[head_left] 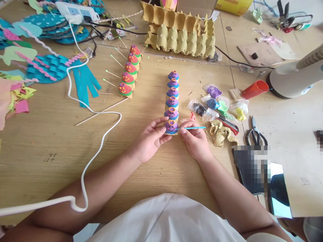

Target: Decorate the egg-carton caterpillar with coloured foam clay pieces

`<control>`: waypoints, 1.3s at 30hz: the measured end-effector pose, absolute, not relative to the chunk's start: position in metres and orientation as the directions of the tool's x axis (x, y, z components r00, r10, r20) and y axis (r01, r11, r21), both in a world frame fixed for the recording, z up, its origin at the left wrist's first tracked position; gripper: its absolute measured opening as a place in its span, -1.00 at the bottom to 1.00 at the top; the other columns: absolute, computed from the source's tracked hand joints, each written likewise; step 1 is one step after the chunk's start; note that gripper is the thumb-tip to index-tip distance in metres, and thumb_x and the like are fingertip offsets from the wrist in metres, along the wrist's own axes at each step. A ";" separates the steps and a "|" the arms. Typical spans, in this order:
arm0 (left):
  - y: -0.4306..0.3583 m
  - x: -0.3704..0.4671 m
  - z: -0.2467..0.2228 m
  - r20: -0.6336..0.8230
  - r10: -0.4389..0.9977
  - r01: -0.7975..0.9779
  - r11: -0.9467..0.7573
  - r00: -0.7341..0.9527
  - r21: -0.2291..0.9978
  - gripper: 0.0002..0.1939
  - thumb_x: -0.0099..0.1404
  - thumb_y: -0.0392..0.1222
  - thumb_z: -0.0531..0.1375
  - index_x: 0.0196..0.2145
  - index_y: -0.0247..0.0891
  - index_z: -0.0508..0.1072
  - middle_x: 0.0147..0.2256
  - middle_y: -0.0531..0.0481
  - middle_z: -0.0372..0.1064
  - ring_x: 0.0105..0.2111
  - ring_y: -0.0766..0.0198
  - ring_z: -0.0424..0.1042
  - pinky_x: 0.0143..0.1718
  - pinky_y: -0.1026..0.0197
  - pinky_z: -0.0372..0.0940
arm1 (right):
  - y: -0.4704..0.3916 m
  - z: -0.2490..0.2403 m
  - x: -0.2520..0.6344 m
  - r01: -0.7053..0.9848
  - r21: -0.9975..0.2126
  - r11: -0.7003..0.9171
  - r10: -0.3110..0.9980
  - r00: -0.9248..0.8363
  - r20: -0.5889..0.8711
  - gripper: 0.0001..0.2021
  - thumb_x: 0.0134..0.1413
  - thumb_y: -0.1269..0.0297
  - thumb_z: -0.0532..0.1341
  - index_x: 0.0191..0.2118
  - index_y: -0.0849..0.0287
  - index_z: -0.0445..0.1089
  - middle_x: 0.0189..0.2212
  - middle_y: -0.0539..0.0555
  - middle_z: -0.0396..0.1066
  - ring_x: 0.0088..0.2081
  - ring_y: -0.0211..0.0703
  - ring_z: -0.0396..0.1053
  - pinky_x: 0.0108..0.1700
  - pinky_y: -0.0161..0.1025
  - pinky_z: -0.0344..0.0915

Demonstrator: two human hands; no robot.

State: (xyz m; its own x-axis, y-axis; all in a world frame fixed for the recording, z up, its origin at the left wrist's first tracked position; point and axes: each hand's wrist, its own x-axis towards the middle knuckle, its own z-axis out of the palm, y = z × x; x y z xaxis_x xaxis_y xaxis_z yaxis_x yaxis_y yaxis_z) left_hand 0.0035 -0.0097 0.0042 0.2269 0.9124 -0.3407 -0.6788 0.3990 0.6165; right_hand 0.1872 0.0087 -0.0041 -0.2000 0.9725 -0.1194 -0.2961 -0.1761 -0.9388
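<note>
A row of purple egg-carton cups [173, 102] with blue bands, orange rings and small faces runs away from me down the middle of the table. My left hand [150, 139] grips the nearest cup [171, 127] from its left side, thumb and fingers around it. Between the thumb and fingers of my right hand [198, 143] is a thin blue modelling tool [193, 127], its tip touching the right side of that cup's face. To the left stands a second row of red and green cups [128, 79] with faces and green-tipped sticks.
Bags of coloured clay [213, 103], a box cutter [228, 125], torn carton scraps [218, 133] and scissors [256, 132] lie right. Egg cartons [185, 40] are at the back. A white cable [101, 148] crosses the left side; a lamp base [282, 80] stands right.
</note>
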 end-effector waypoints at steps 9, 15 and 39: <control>-0.010 0.004 0.005 -0.342 0.911 -0.680 0.401 0.230 0.614 -0.63 0.17 -0.19 0.51 -0.06 -0.06 0.62 -0.14 0.09 0.67 -0.19 0.38 0.63 -0.19 0.39 0.50 | 0.009 -0.003 0.186 -0.318 -0.931 -0.181 0.972 -0.200 -0.121 -0.70 0.01 0.08 0.53 -0.33 0.10 0.47 -0.40 -0.05 0.35 -0.42 -0.29 0.18 -0.39 -0.28 0.10; -0.010 0.004 0.006 -0.345 0.911 -0.672 0.403 0.228 0.621 -0.63 0.16 -0.19 0.52 -0.07 -0.05 0.63 -0.14 0.10 0.67 -0.18 0.39 0.63 -0.19 0.39 0.50 | 0.009 -0.004 0.187 -0.323 -0.932 -0.166 0.973 -0.206 -0.102 -0.74 0.05 0.11 0.52 -0.32 0.09 0.49 -0.39 -0.05 0.36 -0.41 -0.29 0.21 -0.37 -0.28 0.12; -0.010 0.003 0.005 -0.347 0.910 -0.660 0.406 0.227 0.632 -0.68 0.24 -0.22 0.45 -0.05 -0.07 0.59 -0.12 0.08 0.65 -0.16 0.36 0.61 -0.15 0.35 0.46 | 0.009 -0.005 0.187 -0.273 -0.948 -0.164 0.973 -0.203 -0.110 -0.71 0.04 0.06 0.51 -0.33 0.09 0.46 -0.37 -0.03 0.37 -0.41 -0.28 0.21 -0.40 -0.27 0.13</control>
